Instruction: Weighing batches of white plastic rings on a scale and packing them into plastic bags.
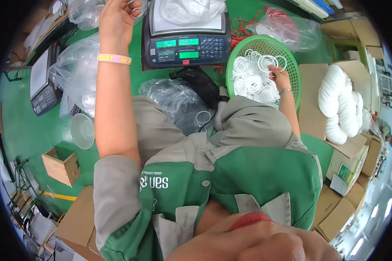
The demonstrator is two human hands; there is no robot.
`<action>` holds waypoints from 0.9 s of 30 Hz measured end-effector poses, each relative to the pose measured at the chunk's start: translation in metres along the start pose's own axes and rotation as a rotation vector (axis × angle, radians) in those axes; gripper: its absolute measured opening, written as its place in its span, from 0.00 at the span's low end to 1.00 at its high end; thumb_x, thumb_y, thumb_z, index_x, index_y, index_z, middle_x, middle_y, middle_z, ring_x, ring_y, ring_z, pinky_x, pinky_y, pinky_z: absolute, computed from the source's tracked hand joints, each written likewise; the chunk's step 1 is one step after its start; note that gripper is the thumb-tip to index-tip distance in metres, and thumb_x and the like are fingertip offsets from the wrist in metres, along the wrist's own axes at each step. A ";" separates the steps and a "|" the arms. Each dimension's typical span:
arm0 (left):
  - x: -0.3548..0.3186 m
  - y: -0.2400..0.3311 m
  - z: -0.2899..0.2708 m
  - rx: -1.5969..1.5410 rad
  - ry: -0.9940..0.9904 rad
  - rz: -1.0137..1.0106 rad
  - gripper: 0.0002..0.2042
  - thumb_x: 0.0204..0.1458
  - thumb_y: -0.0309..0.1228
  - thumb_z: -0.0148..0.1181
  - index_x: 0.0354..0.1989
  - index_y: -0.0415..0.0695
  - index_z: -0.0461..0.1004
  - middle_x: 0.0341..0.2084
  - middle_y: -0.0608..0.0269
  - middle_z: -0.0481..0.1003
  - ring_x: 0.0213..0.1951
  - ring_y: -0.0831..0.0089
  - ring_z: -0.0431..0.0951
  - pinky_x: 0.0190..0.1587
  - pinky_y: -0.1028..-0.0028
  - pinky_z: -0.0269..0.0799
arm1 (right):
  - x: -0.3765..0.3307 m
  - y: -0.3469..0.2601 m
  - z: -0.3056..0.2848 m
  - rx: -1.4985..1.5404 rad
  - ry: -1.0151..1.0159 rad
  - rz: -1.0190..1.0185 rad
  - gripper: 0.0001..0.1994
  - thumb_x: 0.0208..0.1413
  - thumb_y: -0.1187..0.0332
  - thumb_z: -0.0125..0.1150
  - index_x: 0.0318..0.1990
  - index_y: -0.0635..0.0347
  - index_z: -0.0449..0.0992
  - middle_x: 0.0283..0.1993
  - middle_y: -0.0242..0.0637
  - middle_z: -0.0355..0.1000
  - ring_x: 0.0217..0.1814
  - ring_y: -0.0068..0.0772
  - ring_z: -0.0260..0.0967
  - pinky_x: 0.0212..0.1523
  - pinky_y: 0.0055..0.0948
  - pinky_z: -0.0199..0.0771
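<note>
My right hand (280, 77) reaches into a round green plastic basket (297, 82) and pinches a few white rings (269, 63). Below it lies a heap of loose white rings (250, 82). My left hand (117, 19) is stretched forward at the top edge, left of a digital scale (187, 48). Its fingers are loosely bent and apart, with nothing seen in them, near a clear plastic bag (85, 13). On the scale's pan rests a clear bag of white rings (194, 9).
Clear bags (178, 98) and a black pouch (200, 85) lie between my legs and the scale. At left are a second scale (43, 89), a translucent tub (82, 130) and a wooden box (61, 166). Right of the basket, white coiled bundles (337, 102) rest on cardboard (311, 100).
</note>
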State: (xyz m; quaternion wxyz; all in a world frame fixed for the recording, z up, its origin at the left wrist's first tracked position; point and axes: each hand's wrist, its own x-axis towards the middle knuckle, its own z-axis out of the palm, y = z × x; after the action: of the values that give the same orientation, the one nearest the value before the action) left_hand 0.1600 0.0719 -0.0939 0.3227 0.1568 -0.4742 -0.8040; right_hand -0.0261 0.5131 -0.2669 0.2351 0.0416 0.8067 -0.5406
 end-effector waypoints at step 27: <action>-0.002 0.003 -0.011 -0.039 0.005 0.002 0.10 0.50 0.31 0.51 0.39 0.43 0.69 0.29 0.65 0.74 0.24 0.80 0.68 0.25 0.82 0.63 | 0.009 -0.213 0.089 -0.657 0.056 -1.022 0.11 0.53 0.65 0.52 0.38 0.63 0.72 0.32 0.37 0.73 0.34 0.26 0.70 0.35 0.24 0.68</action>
State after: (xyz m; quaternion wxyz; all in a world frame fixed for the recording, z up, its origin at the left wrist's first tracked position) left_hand 0.1685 0.0649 -0.0971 0.3277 0.1519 -0.4581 -0.8122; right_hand -0.0729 0.3439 -0.1160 -0.0747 -0.4116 0.8551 -0.3063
